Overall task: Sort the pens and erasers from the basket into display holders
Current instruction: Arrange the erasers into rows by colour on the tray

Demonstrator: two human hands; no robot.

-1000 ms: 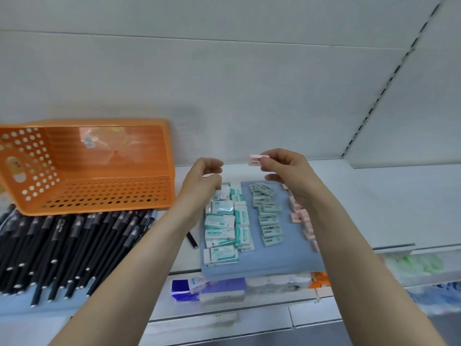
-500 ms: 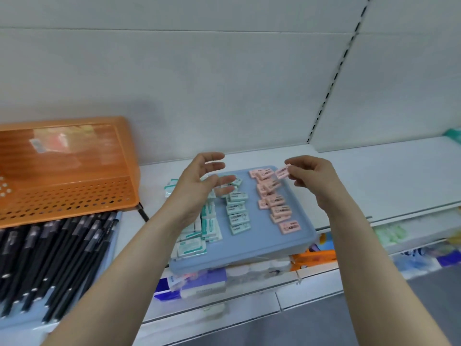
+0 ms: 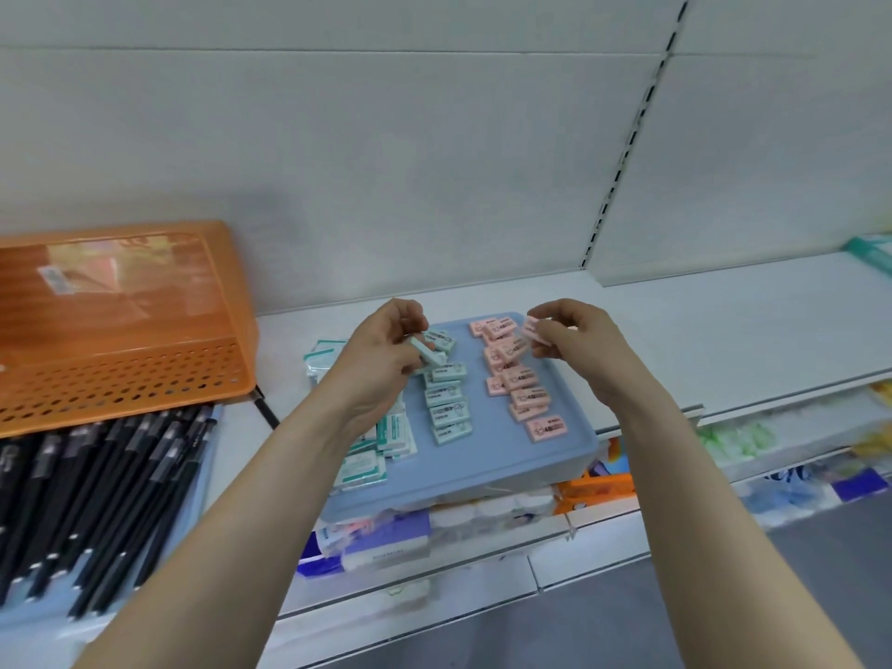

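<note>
Item 1, left hand (image 3: 381, 364): fingers curled, thumb and fingertips gripping one mint eraser (image 3: 428, 352) by its end, just above the blue tray (image 3: 482, 475).

Item 2, right hand (image 3: 577, 347): fingers curled, pinching one pink eraser (image 3: 533, 333) over the tray's far right corner.

Item 3, blue tray: lies flat on the white shelf (image 3: 748, 330), with its front edge overhanging. I log three groups on it:
- packaged white-and-green erasers (image 3: 381, 456), heaped at the left and partly hidden by the left wrist
- a column of mint erasers (image 3: 446, 408) down the middle
- a looser column of pink erasers (image 3: 521, 383) on the right, several overlapping

Item 4, orange basket (image 3: 120, 330): tipped on its side at far left, its perforated wall over the far ends of the pens.

Item 5, black pens (image 3: 106, 499): many, laid side by side at near left. I see one stray pen (image 3: 266, 410) poking out by the basket's corner.

Item 6, packaged goods (image 3: 376, 543) on the level below: too blurred for me to identify.
</note>
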